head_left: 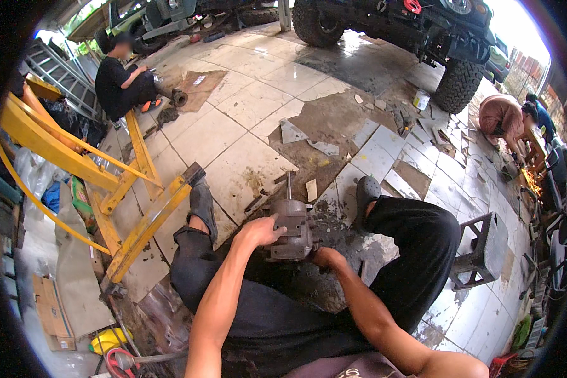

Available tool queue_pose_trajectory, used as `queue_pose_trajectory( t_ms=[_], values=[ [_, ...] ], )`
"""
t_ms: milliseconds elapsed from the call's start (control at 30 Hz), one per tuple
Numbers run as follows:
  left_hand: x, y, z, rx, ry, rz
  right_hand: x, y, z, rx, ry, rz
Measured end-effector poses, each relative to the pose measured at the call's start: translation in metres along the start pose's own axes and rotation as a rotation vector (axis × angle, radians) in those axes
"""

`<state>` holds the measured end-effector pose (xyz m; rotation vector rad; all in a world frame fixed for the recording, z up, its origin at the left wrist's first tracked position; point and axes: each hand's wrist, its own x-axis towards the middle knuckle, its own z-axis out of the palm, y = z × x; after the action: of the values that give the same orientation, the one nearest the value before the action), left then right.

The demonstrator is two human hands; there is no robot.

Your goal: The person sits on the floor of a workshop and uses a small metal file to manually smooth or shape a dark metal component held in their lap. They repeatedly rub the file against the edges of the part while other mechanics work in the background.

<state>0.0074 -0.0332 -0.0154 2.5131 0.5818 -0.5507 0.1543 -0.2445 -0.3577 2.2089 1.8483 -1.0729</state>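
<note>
Between my legs on the floor stands a dark grey metal gearbox housing (297,234), with a thin shaft (289,186) rising from its far end. My left hand (262,232) grips its left upper side, thumb and fingers lying against the casing. At the near right corner, my right hand (327,258) is curled in against the housing. Its fingertips are hidden, so what they close on does not show. A few dark tools or rods (256,203) lie just beyond the gearbox on the left.
A yellow steel hoist frame (138,233) stands at my left. A dark plastic stool (482,249) is at my right. Broken tiles (321,147) lie ahead, before a vehicle's big tyre (458,86). One person (116,82) squats far left; another (501,116) bends near sparks (532,181).
</note>
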Motion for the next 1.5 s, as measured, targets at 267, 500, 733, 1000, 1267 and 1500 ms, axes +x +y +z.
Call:
queue_pose_trajectory(
  t_ms=[267, 500, 733, 1000, 1267, 1500],
  values=[
    [0.000, 0.016, -0.007, -0.025, 0.003, 0.026, -0.028, -0.003, -0.007, -0.251, -0.008, -0.088],
    [-0.012, -0.006, -0.005, -0.057, -0.010, -0.039, -0.031, -0.035, -0.045, 0.011, -0.240, 0.006],
    [-0.003, 0.002, -0.005, -0.044, 0.001, -0.002, -0.024, -0.022, -0.028, 0.067, -0.204, 0.145],
    [-0.008, -0.010, -0.001, -0.037, 0.038, -0.013, -0.024, -0.034, -0.024, -0.230, 0.033, -0.173],
    [-0.020, -0.018, -0.001, -0.061, 0.035, -0.053, -0.029, -0.064, -0.047, -0.598, -0.112, -0.360],
    [0.002, 0.008, -0.005, -0.052, -0.003, 0.025, -0.049, -0.041, -0.040, -0.020, 0.083, 0.045]
  ],
)
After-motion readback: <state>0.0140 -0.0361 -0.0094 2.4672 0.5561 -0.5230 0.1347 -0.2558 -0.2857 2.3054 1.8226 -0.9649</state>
